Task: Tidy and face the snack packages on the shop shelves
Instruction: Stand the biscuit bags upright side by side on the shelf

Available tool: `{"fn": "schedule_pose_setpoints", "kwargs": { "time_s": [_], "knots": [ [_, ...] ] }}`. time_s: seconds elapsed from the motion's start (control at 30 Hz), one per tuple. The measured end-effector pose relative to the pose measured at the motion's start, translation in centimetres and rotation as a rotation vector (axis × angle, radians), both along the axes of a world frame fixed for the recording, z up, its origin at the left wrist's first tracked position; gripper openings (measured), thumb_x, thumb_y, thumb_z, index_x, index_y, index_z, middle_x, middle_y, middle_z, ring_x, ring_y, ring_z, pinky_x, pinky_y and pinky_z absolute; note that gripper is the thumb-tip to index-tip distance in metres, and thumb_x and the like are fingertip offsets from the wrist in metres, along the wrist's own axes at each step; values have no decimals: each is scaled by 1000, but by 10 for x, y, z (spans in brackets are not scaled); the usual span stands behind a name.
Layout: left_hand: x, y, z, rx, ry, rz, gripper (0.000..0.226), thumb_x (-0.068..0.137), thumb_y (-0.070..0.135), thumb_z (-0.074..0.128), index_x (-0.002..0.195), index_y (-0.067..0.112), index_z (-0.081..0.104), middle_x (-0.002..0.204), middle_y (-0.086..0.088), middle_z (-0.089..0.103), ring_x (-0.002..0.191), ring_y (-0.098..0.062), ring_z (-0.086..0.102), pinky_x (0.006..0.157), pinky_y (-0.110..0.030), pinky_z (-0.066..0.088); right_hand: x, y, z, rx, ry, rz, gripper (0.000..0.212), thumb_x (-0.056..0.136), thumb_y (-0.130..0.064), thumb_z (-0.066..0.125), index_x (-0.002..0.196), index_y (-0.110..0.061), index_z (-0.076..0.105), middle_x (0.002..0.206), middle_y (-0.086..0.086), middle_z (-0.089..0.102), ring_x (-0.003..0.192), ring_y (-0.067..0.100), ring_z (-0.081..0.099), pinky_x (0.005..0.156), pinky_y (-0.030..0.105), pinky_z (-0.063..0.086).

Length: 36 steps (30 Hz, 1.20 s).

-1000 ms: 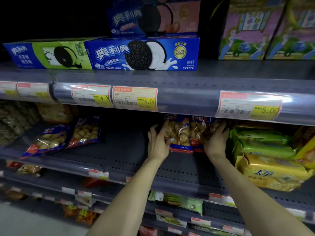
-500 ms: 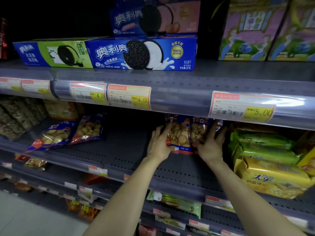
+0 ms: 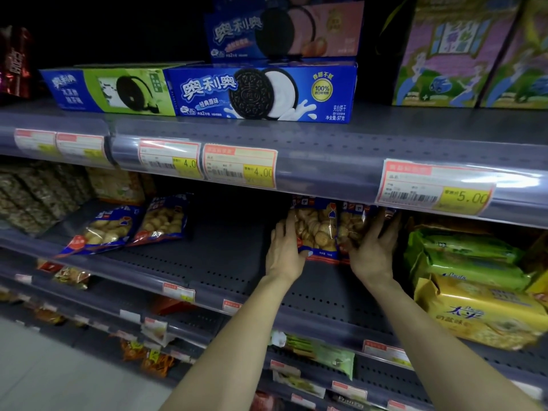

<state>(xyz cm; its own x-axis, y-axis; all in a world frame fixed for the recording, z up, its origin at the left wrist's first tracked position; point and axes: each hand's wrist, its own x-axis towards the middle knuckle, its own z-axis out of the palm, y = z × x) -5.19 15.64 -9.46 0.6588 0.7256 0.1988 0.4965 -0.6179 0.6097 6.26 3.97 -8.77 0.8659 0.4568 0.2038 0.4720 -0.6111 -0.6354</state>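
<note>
At centre frame I see both hands on two upright biscuit bags on the middle shelf point(image 3: 225, 262) — my left hand point(image 3: 284, 250) grips the left biscuit bag point(image 3: 317, 229) at its lower edge, thumb in front, while my right hand point(image 3: 373, 247) lies with spread fingers against the right biscuit bag point(image 3: 351, 225). Two matching bags point(image 3: 130, 226) lie flat at left; green and yellow packs point(image 3: 474, 280) sit at right

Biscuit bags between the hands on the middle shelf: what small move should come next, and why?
Probably draw both biscuit bags forward toward the shelf lip. The left hand and right hand bracket them upright, but they sit far back under the upper shelf, with bare perforated shelf in front.
</note>
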Motion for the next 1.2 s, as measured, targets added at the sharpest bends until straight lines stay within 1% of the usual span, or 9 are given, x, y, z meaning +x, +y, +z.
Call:
{"fn": "schedule_pose_setpoints", "kwargs": {
  "time_s": [0.1, 0.3, 0.47, 0.57, 0.7, 0.77, 0.87, 1.03, 1.2],
  "knots": [
    [-5, -2, -1, 0, -16, -9, 85, 80, 14, 73, 148, 17, 23, 141, -10, 37, 131, -28, 35, 103, -42, 42, -4, -1, -3, 2, 14, -22, 94, 89, -28, 62, 150, -5, -5, 155, 27, -15, 144, 44, -4, 117, 48, 9],
    [-11, 0, -3, -24, -48, -24, 72, 81, 6, 69, 143, 19, 34, 138, -9, 39, 128, -28, 42, 100, -40, 47, -10, 0, -7, -22, -45, -47, 88, 90, -31, 59, 150, -1, 2, 156, 27, -7, 145, 42, -2, 118, 49, 8],
    [-18, 1, -2, -27, -55, -36, 69, 82, 14, 70, 142, 21, 35, 139, -7, 38, 127, -26, 44, 96, -41, 50, -17, 5, -7, -11, -116, -81, 80, 90, -27, 60, 147, 6, 14, 153, 32, 6, 143, 45, 7, 116, 53, 9],
    [-26, 4, 2, -29, -64, -49, 71, 82, 19, 70, 143, 22, 33, 139, -6, 37, 128, -26, 43, 96, -42, 49, -25, 10, -5, 34, -185, -98, 71, 89, -23, 60, 141, 10, 25, 148, 36, 18, 137, 50, 20, 115, 57, 18],
    [-47, 17, 8, -15, -61, -29, 71, 84, 28, 68, 145, 24, 31, 141, -5, 37, 129, -25, 41, 98, -41, 46, -45, 24, 10, 102, -255, -67, 54, 84, -14, 65, 125, 10, 41, 132, 35, 38, 119, 52, 42, 99, 59, 41],
    [-64, 30, 12, 3, -68, 12, 66, 85, 29, 67, 143, 24, 35, 138, -5, 41, 128, -25, 42, 97, -40, 47, -60, 39, 20, 143, -282, -14, 45, 83, -11, 64, 119, 9, 46, 123, 33, 45, 111, 49, 48, 93, 55, 45],
    [-94, 53, 18, 20, -67, 89, 57, 86, 30, 65, 138, 25, 43, 132, -3, 47, 124, -24, 46, 93, -40, 48, -84, 68, 32, 156, -292, 91, 37, 87, -14, 61, 116, 7, 50, 117, 30, 50, 106, 46, 50, 89, 49, 44],
    [-155, 98, 24, 38, -96, 220, 45, 87, 30, 64, 129, 23, 51, 125, -3, 52, 117, -24, 51, 86, -40, 50, -129, 123, 36, 133, -177, 360, 35, 94, -24, 51, 124, -5, 52, 123, 19, 51, 114, 36, 50, 89, 41, 45],
    [-214, 149, 29, 46, -109, 368, 37, 86, 28, 64, 119, 14, 57, 120, -8, 55, 111, -29, 54, 86, -39, 48, -164, 178, 32, 19, 48, 442, 42, 95, -38, 49, 128, -11, 49, 127, 15, 53, 116, 33, 51, 85, 37, 46]
  ]
}}
